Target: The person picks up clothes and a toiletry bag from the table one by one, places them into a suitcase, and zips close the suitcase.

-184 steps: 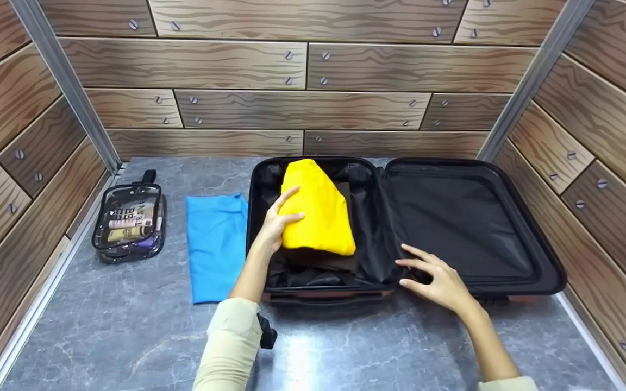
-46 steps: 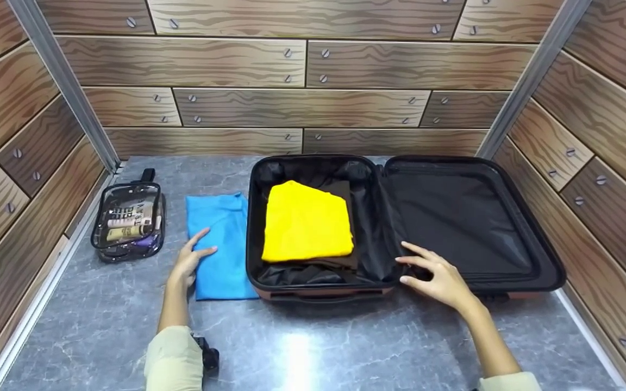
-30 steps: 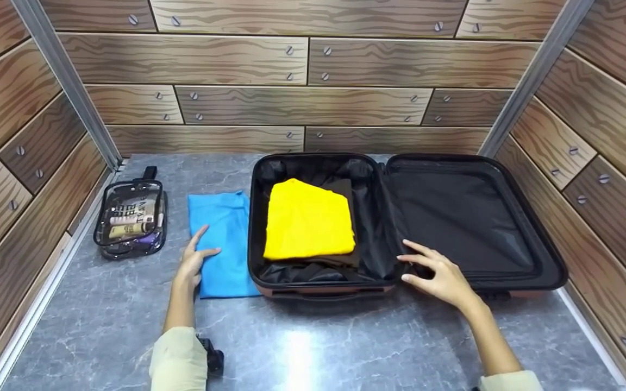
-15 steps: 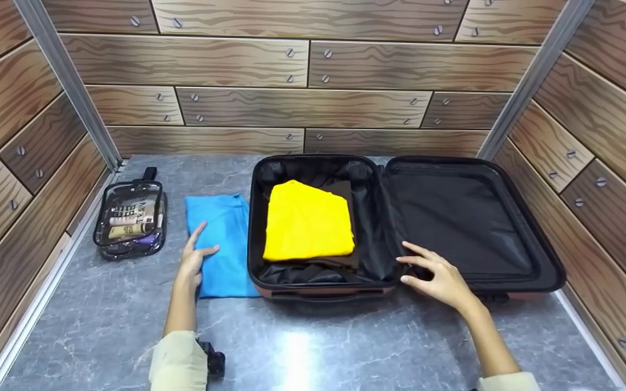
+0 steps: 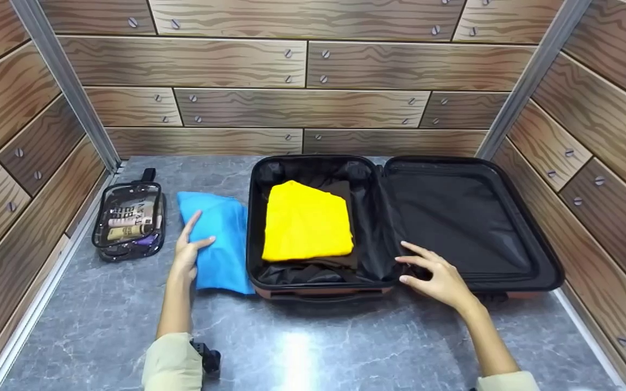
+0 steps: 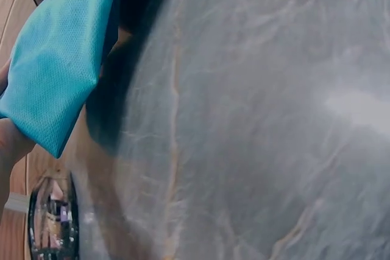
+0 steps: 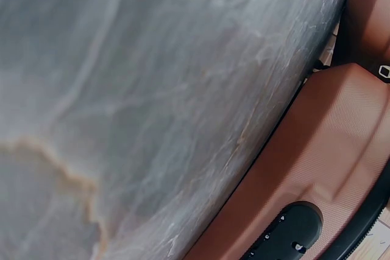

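My left hand (image 5: 185, 258) pinches the left edge of a folded blue cloth (image 5: 223, 239), thumb on top. In the left wrist view the cloth (image 6: 67, 47) hangs in a curve above the tabletop, with a dark shadow beneath it. An open suitcase (image 5: 321, 289) lies beside it. Inside its left half, a folded yellow garment (image 5: 307, 222) rests on a dark brown folded one (image 5: 340, 188). My right hand (image 5: 440, 279) is at the front of the hinge between the suitcase halves, fingers spread and relaxed, holding nothing; contact with the suitcase cannot be made out.
A clear toiletry bag (image 5: 128, 220) with several tubes and bottles stands at the far left. The suitcase lid (image 5: 459, 222) lies flat on the right, near the side wall. Wood-patterned walls (image 5: 302, 65) enclose the grey marbled tabletop (image 5: 101, 320) at the back and sides.
Earlier, my left hand let go of the yellow garment in the suitcase and moved left to the blue cloth. Now the cloth's left side is raised and shifted slightly. My right hand stays put.
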The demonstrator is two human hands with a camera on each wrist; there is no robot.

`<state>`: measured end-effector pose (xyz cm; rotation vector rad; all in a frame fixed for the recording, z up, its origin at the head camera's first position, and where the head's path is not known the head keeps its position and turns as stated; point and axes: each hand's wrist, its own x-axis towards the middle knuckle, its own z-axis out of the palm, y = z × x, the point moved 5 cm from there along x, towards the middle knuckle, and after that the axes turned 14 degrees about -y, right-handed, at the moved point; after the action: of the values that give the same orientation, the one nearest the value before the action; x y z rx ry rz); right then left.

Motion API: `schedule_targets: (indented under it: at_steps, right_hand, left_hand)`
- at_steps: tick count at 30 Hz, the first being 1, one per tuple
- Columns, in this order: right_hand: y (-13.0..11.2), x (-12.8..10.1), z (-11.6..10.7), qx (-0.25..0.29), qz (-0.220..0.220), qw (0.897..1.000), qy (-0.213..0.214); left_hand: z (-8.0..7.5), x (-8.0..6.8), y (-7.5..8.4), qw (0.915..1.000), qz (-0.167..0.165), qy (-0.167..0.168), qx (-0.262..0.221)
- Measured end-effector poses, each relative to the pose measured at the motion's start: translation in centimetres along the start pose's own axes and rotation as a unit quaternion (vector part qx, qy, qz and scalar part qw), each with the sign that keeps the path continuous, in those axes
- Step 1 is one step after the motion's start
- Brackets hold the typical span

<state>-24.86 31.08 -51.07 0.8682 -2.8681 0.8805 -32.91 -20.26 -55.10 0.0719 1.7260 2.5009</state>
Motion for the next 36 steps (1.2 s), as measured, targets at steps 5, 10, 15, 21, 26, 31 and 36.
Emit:
schedule_targets:
  at_steps: [5, 10, 15, 21, 26, 31, 36]
  right_hand:
    - [-0.1, 0.0, 0.0, -0.003, 0.001, 1.0, 0.0]
    - [-0.2, 0.2, 0.0, -0.006, -0.002, 1.0, 0.0]
    - [-0.2, 0.2, 0.0, -0.005, -0.001, 1.0, 0.0]
    - [-0.2, 0.2, 0.1, -0.009, -0.005, 1.0, 0.003]
    - [-0.2, 0.2, 0.0, -0.011, -0.007, 1.0, 0.004]
    - [-0.2, 0.2, 0.0, -0.013, -0.008, 1.0, 0.004]
    - [-0.2, 0.1, 0.0, -0.012, -0.009, 1.0, 0.007]
  left_hand:
    - [0.1, -0.2, 1.0, 1.0, 0.006, -0.007, 0.001]
    - [0.3, -0.3, 2.2, 0.9997, 0.021, -0.01, 0.002]
    - [0.4, -0.4, 3.0, 0.9995, 0.028, -0.012, 0.001]
    - [0.5, -0.7, 3.9, 0.9991, 0.037, -0.018, -0.007]
    - [0.7, -0.8, 4.7, 0.9988, 0.045, -0.019, -0.007]
    - [1.0, -0.8, 5.3, 0.9984, 0.053, -0.017, 0.001]
    - [1.2, -0.7, 5.7, 0.9982, 0.057, -0.02, 0.002]
